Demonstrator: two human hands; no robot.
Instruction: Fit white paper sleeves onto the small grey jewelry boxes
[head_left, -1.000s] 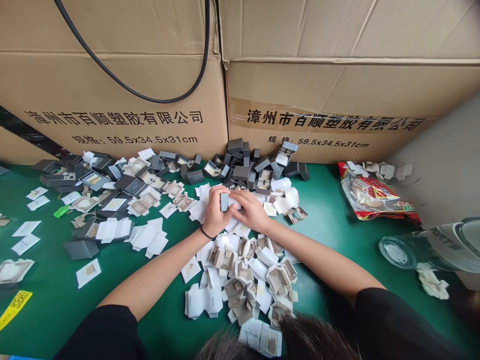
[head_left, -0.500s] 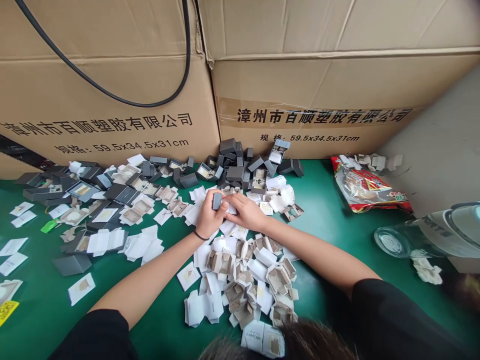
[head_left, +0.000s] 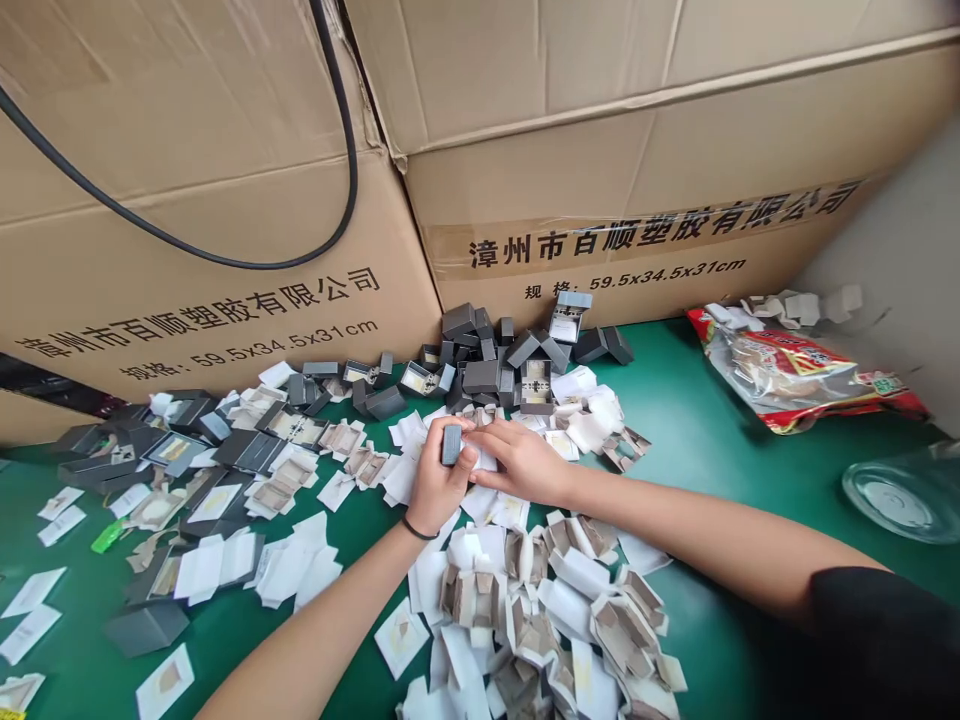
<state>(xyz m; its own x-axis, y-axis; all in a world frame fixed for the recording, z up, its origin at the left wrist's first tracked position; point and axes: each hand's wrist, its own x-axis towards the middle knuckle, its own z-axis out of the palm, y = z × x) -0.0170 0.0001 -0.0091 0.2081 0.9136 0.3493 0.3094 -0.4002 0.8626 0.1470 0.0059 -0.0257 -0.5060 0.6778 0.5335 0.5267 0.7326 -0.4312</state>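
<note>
My left hand (head_left: 437,482) is closed around a small grey box (head_left: 451,444), held upright above the green table (head_left: 712,420). A black band circles that wrist. My right hand (head_left: 525,462) lies just right of it, fingers reaching to the box and pinching at a white piece I cannot make out. Below both hands is a heap of folded white and tan card inserts (head_left: 525,610). Behind them lies a pile of small grey boxes (head_left: 495,355), some open.
Two big cardboard cartons (head_left: 600,150) with printed lettering stand along the back, a black cable (head_left: 225,255) looped over the left one. A red snack bag (head_left: 802,375) lies at the right, a clear glass lid (head_left: 904,495) near it. More grey boxes and white cards (head_left: 210,470) lie at the left.
The view has tilted and shifted, so everything sits lower and slanted. Both hands stay together on the grey box, which has barely moved relative to the piles.
</note>
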